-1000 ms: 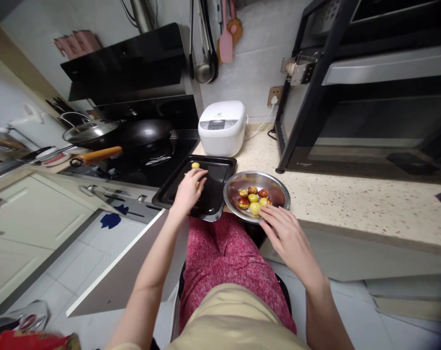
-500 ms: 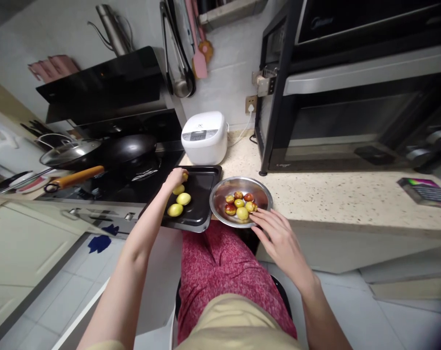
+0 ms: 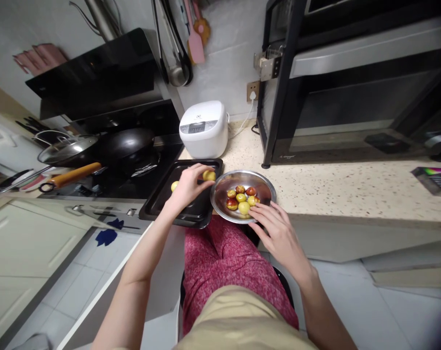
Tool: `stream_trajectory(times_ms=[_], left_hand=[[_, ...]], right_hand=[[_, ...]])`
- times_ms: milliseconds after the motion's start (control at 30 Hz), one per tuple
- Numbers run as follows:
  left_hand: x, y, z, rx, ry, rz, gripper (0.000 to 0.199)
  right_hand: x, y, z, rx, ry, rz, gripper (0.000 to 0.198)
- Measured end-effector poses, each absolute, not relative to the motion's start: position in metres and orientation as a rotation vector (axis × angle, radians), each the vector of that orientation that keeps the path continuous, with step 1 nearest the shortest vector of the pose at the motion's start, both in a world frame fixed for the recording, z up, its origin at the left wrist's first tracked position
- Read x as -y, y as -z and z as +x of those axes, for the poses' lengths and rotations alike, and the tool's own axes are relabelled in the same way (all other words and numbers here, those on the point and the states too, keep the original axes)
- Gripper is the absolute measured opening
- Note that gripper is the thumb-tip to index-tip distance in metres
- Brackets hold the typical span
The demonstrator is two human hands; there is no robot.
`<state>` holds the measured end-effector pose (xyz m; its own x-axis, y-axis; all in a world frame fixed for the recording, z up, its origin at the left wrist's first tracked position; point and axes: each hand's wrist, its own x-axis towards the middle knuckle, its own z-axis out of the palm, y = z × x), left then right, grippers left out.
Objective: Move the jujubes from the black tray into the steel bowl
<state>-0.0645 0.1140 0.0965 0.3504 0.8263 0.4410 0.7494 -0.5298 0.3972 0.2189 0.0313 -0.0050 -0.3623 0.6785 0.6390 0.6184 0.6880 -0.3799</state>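
Note:
My left hand [image 3: 193,183] is over the black baking tray [image 3: 153,209], its thumb and fingers pinching a yellow-green jujube [image 3: 209,175] close to the bowl's left rim. Another pale jujube [image 3: 174,185] shows on the tray beside that hand, which hides most of the tray's middle. To the right stands a steel bowl [image 3: 222,187] holding several jujubes, some yellow-green and some with red-brown skin [image 3: 231,204]. My right hand [image 3: 275,228] rests at the bowl's near right rim with fingers stretched out. Its fingertips are inside, close to a pale jujube [image 3: 244,208]; contact is hard to tell.
A white rice cooker [image 3: 204,129] stands behind the tray. On the left, a black wok [image 3: 127,143] and a lidded pan [image 3: 65,150] with a wooden handle sit on the stove. A large oven [image 3: 351,116] on the counter bounds the right.
My left hand has moved right across the tray toward the bowl, carrying a jujube. My right hand stays at the bowl's rim. The camera view has shifted slightly.

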Motion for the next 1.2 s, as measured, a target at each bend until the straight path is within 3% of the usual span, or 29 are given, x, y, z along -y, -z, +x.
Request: stream_trajectory(times_ms=[400, 600, 1200], left_hand=[[-0.092, -0.073, -0.015, -1.272, -0.395, 2.538, 0.037], [-0.090, -0.076, -0.009, -1.235, -0.340, 2.569, 0.036], [-0.096, -0.067, -0.004, -1.562, -0.245, 2.550, 0.059]], right_hand=[[-0.033, 0.009, 0.219, 2.075, -0.057, -0.978, 0.028], [-0.033, 0.007, 0.217, 2.065, -0.063, -0.987, 0.028], [-0.033, 0.005, 0.216, 2.081, -0.075, -0.995, 0.029]])
